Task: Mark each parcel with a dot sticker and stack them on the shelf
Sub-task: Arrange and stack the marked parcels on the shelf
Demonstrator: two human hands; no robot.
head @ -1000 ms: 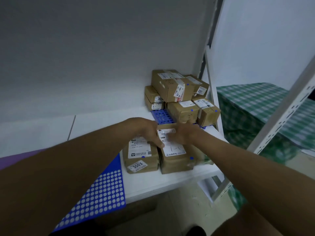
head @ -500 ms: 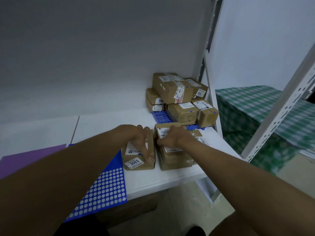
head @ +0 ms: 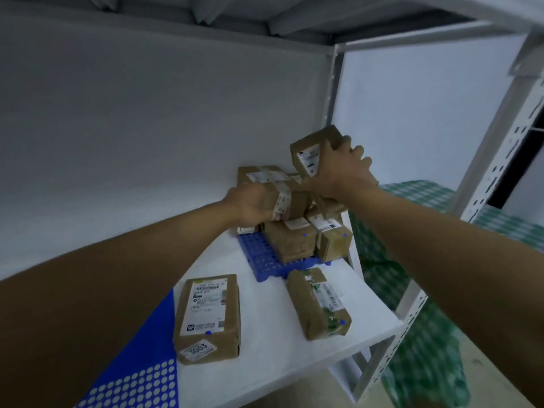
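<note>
My right hand (head: 340, 173) grips a brown parcel (head: 312, 148) and holds it tilted in the air above the stack of parcels (head: 294, 240) at the back right of the shelf. My left hand (head: 250, 206) rests against the front of the top parcel of that stack (head: 287, 195); its fingers are hidden. Two more parcels lie flat on the white shelf (head: 265, 313): one labelled 3003 with a blue dot (head: 209, 316), and one with a green print and a blue dot (head: 319, 303). The blue dot sticker sheet (head: 141, 375) lies at the front left.
The stack stands on a blue plastic grid mat (head: 262, 257). White metal shelf uprights (head: 500, 148) rise on the right, with a shelf board (head: 265, 13) overhead. A green checked cloth (head: 418, 290) lies beyond the shelf's right edge.
My right hand has lifted one parcel from the front of the shelf up over the stack. My left hand has left the 3003 parcel and reached the stack's top parcel.
</note>
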